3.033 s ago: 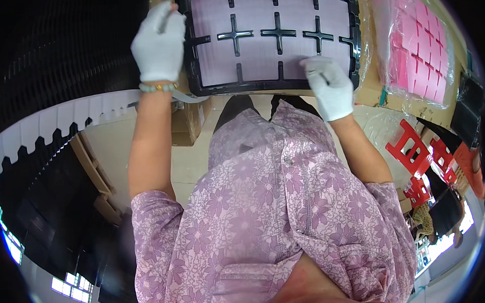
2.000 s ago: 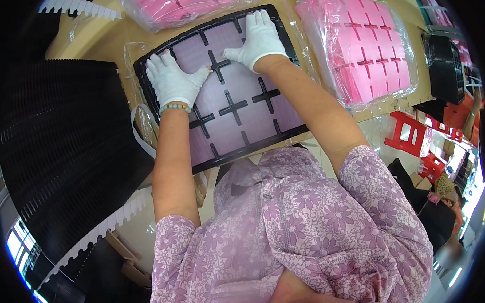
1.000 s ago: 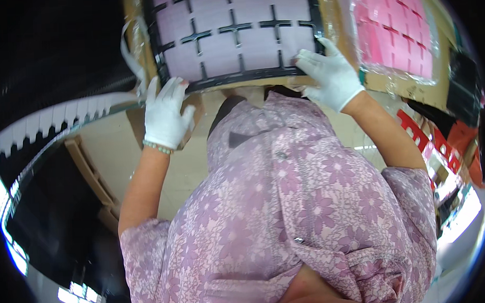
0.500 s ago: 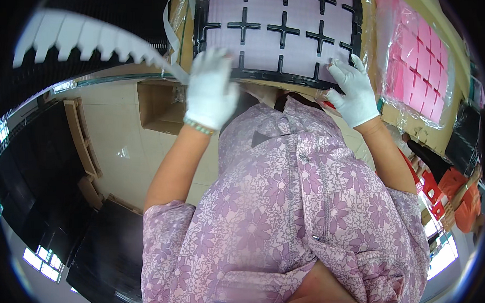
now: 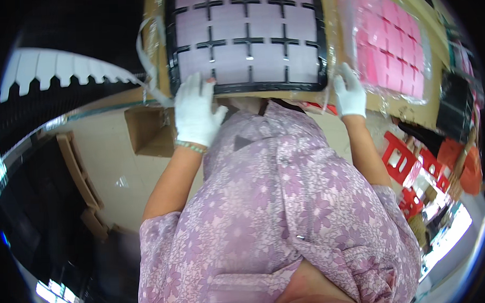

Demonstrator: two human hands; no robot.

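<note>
A black tray (image 5: pixel 246 89) with a grid of black dividers and pale lilac panels (image 5: pixel 265 26) lies on the bench in front of me. At its near left corner is my left hand (image 5: pixel 197 111), in a white glove, fingers stretched and thumb spread, fingertips at the tray's rim. Just off the near right corner, my right hand (image 5: pixel 351 96), also gloved in white, has its fingers extended and apart, with nothing in them. Whether the left fingertips press on the rim I cannot tell.
Pink gridded panels (image 5: pixel 391 45) in clear plastic film lie on the bench to the right. White toothed strips (image 5: pixel 63 67) stand over black ribbed stacks at left. An open cardboard box (image 5: pixel 151 130) sits on the floor below; red plastic crates (image 5: pixel 400 156) stand at right.
The tray, slanted before, now lies squarer to me and further left in view. My right hand has come off its near right corner to beside it. My left hand stays at the left corner.
</note>
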